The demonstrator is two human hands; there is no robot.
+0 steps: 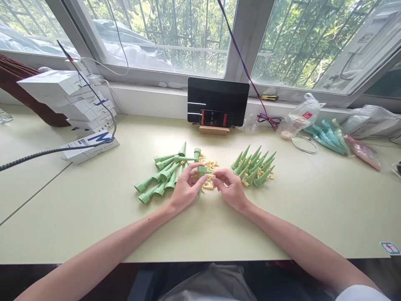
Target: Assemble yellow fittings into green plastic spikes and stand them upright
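My left hand [187,187] is closed around a green plastic spike [202,170], whose pointed end hangs down toward the table. Pinched in the fingertips of my right hand [230,187] is a small yellow valve piece [211,175], held against the side of the spike; whether it is seated there I cannot tell. To the left lies a heap of green cone-shaped spikes [163,175] with open round ends. Small yellow pieces [210,164] are scattered behind and beneath my hands. On the right, several green spikes with yellow pieces [254,167] stand in a group, tips up.
A phone [216,118] showing a timer leans on a black tablet [219,94] in a cardboard stand [214,130]. White boxes [84,104] are stacked at the left, crossed by a dark cable [56,151]. Plastic bags [302,115] and teal packets [328,136] lie at the back right.
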